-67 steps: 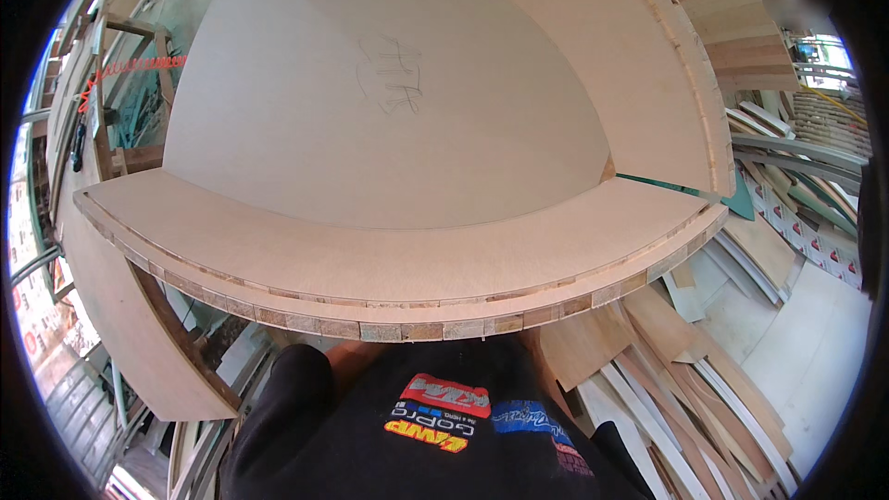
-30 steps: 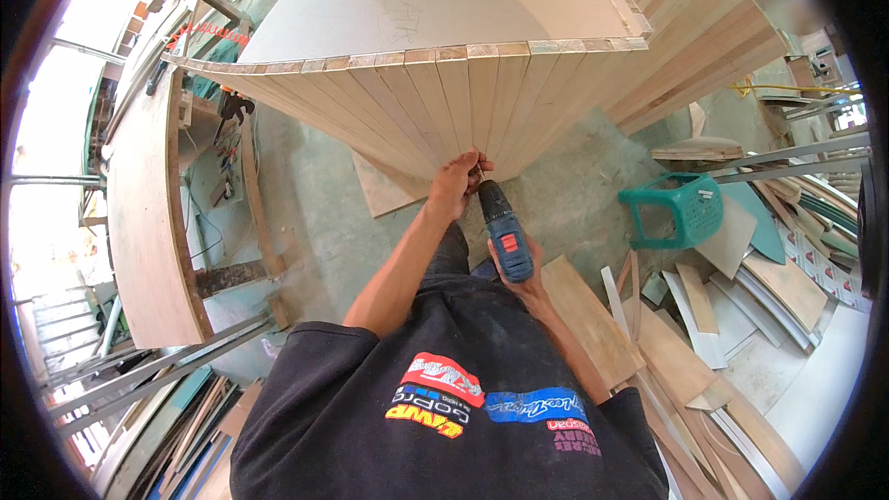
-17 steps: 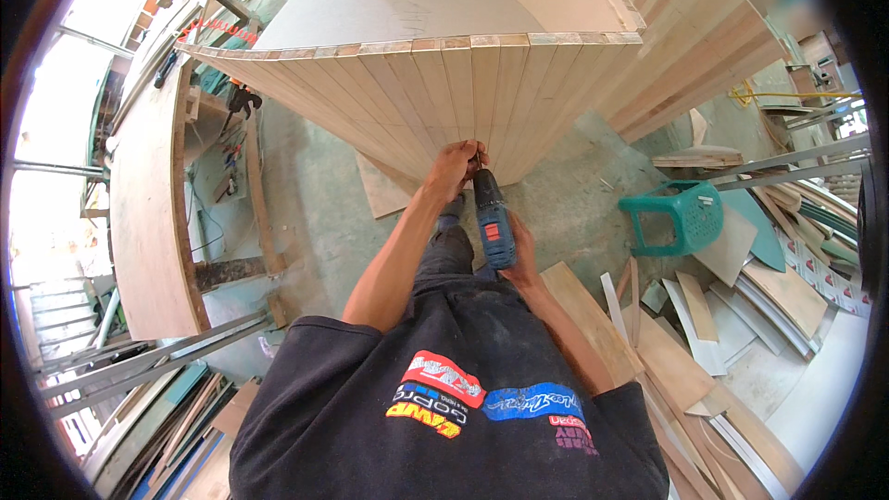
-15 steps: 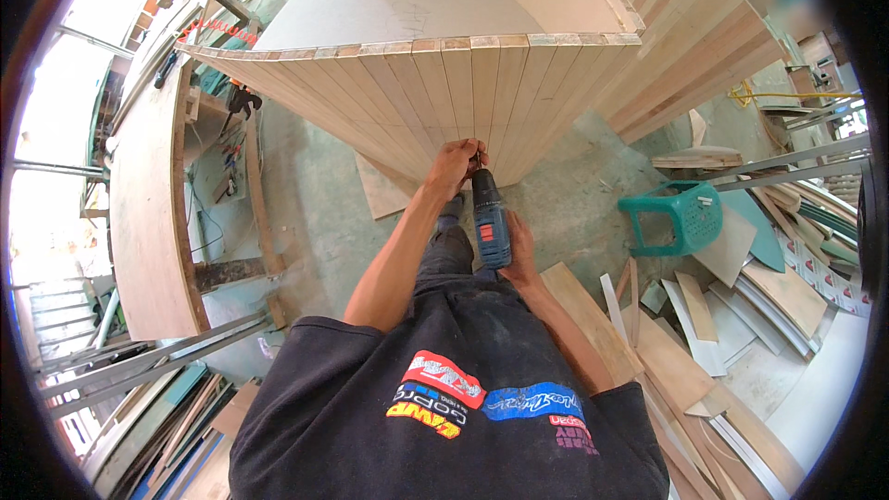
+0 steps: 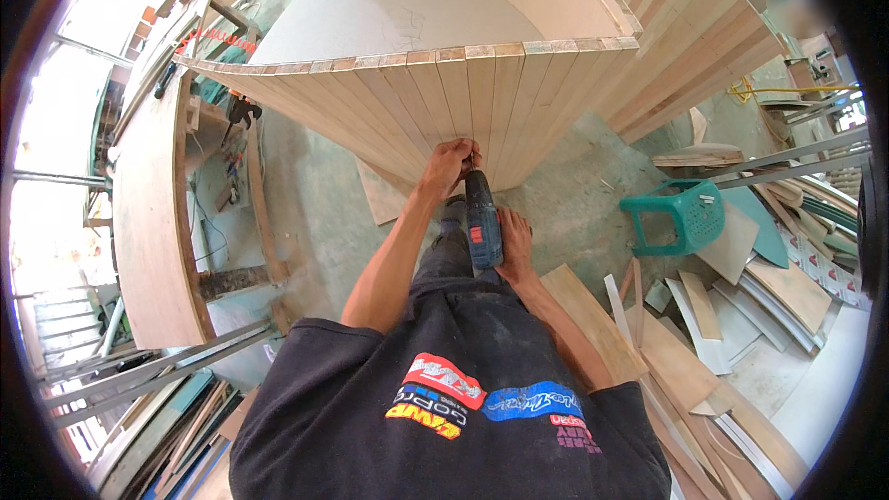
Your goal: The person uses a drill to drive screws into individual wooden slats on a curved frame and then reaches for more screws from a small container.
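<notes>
A tall curved wall of upright wooden slats (image 5: 435,102) stands in front of me. My left hand (image 5: 446,165) presses against a slat, fingers pinched right where the drill's tip meets the wood; what it pinches is too small to tell. My right hand (image 5: 515,243) grips the handle of a dark blue cordless drill (image 5: 482,220) with a red patch, its nose pointing at the slat beside my left fingers.
A green plastic stool (image 5: 674,215) stands on the concrete floor to the right. Loose boards and offcuts (image 5: 704,333) lie scattered at lower right. A long curved plywood piece (image 5: 157,222) leans on the left, with metal bars (image 5: 139,380) below it.
I have bent down from looking over the curved top to its slatted side. Within the last second the drill rose from lower right until its nose reached the slat by my left fingers.
</notes>
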`<state>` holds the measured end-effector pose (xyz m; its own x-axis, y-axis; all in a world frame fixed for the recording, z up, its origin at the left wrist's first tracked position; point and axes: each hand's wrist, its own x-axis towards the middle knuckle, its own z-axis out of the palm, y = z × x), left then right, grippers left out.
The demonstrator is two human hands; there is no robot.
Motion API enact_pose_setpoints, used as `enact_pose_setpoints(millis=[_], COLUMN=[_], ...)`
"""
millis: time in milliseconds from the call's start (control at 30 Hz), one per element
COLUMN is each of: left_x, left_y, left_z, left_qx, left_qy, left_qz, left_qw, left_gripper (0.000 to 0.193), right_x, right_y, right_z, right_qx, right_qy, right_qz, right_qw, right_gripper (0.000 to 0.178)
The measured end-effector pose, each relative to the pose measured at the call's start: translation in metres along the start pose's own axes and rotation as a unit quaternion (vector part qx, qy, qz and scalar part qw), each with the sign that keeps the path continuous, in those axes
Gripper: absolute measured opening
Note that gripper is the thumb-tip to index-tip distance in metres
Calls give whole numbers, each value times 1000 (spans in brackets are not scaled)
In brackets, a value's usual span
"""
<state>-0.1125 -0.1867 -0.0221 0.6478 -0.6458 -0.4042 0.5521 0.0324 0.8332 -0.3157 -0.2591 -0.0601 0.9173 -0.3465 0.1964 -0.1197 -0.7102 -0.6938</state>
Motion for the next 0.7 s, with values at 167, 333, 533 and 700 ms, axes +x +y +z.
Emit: enact_pose_setpoints(millis=[167, 333, 533, 700], left_x=[-1, -1, -6, -7], left_y=[1, 3, 9, 5], left_z=[-1, -3, 2, 2], left_qx=[-16, -5, 4, 2], left_qy=[-11, -19, -9, -17], left_qz=[1, -8, -28, 7], left_qw=[1000, 1000, 1000, 1000], left_gripper=[23, 22, 23, 23], right_x=[0, 0, -1, 0], right_y=[-2, -7, -5, -4], right_z=[1, -2, 1, 4], right_qx=[-17, -14, -17, -21], right_qy=[1, 2, -1, 7], right_qz=[10, 14, 21, 26], right_qw=[1000, 1000, 1000, 999], right_gripper=[61, 62, 64, 65])
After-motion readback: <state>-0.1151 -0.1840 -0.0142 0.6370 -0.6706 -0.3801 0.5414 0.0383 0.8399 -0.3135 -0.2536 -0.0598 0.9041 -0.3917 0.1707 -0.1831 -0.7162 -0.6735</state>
